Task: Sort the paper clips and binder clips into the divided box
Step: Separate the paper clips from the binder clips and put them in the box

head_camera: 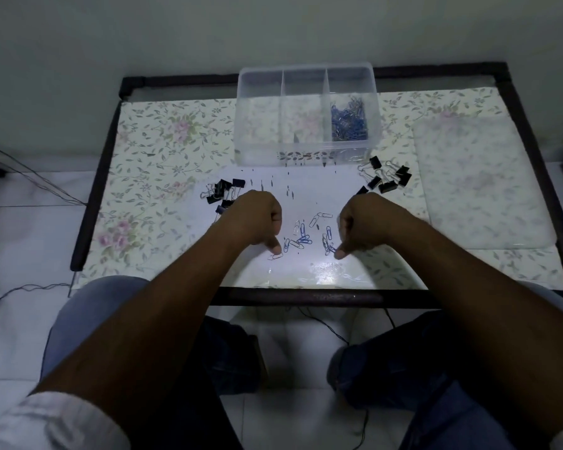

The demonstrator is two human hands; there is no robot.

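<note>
Blue paper clips (301, 237) lie mid-frame; left hand (257, 219) and right hand (366, 224) grips pinch them.

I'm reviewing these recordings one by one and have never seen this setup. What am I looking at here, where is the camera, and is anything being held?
There is no machine: a person's two bare hands do the work. The single picture comes from a camera on the person's head, looking down at a floral-covered table. At the far side stands a clear divided box; its right compartment holds blue paper clips, and the other two look empty. Black binder clips lie in two piles, left and right. Loose paper clips lie between the hands. The left hand and right hand each pinch at these clips with curled fingers; whether one is actually lifted is unclear.
</note>
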